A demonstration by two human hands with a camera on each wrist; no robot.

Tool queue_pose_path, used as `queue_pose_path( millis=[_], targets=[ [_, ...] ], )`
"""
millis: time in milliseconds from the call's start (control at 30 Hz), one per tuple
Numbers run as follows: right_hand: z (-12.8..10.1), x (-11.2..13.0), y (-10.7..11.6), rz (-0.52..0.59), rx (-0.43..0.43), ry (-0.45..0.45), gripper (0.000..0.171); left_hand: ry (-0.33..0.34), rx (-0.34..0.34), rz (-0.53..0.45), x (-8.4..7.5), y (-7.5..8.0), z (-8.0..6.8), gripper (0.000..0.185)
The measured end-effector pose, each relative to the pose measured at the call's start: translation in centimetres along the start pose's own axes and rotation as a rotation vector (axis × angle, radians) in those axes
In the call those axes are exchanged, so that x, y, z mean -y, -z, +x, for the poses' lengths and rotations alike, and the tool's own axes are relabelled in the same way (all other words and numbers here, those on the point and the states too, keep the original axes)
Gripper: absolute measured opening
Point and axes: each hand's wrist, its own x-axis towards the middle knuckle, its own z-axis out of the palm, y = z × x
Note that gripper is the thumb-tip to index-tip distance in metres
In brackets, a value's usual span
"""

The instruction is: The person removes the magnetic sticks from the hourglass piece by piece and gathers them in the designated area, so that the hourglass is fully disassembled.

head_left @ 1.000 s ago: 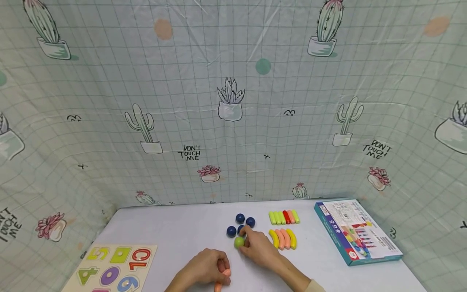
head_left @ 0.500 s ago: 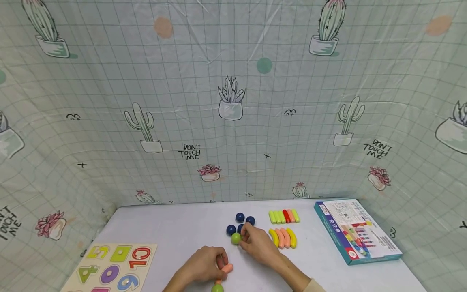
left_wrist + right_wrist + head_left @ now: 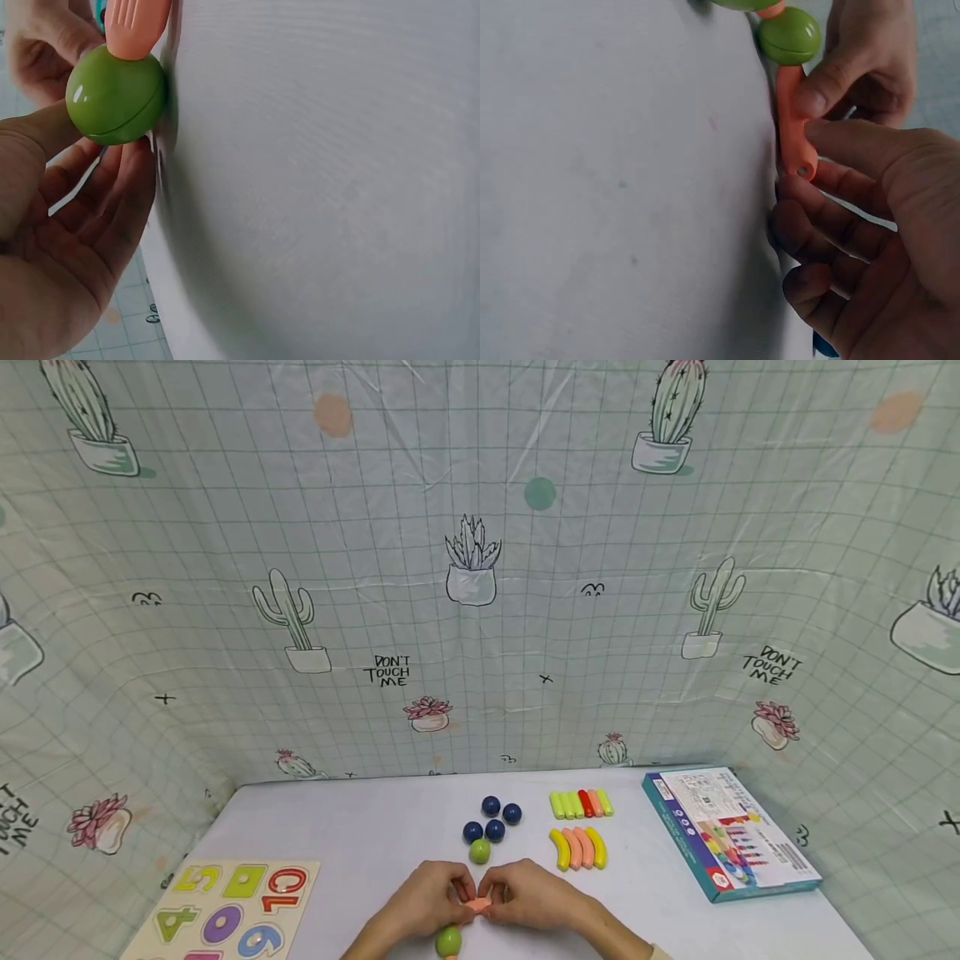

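My left hand (image 3: 429, 900) and right hand (image 3: 534, 897) meet at the table's near side, pinching an orange toy building stick (image 3: 478, 906) between them. In the right wrist view that stick (image 3: 787, 112) ends in a small hole by my right fingertips, and its other end joins a green ball (image 3: 789, 36). The left wrist view has the ball (image 3: 116, 94) beside my left hand, with another ridged orange stick (image 3: 136, 30) fixed to it. Just beyond the hands, a loose green ball (image 3: 479, 852) lies in front of several dark blue balls (image 3: 494, 831).
To the right lie a row of short straight sticks (image 3: 581, 804) and a row of curved yellow and orange sticks (image 3: 577, 848). A flat toy box (image 3: 731, 835) is at far right. A number puzzle board (image 3: 225, 910) lies left. A patterned cloth (image 3: 480, 652) hangs behind.
My right hand has let go of the loose green ball near the blue ones and come back to the orange stick. My left hand stays near the same spot with that stick.
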Motion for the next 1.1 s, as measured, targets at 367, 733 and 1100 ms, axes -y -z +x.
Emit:
queue_pose_path(
  millis=[367, 733, 1100],
  targets=[
    [-1.0, 0.6, -0.3, -0.266, -0.042, -0.095, 0.016, 0.004, 0.125, 0.001, 0.0, 0.8, -0.9, 0.022],
    [-1.0, 0.6, -0.6, -0.253, -0.013, -0.046, 0.012, -0.031, 0.181, -0.046, 0.3, 0.8, -0.8, 0.025],
    [-1.5, 0.7, -0.4, -0.199, 0.009, -0.089, 0.010, -0.038, 0.141, 0.012, 0.3, 0.5, -0.6, 0.021]
  ],
)
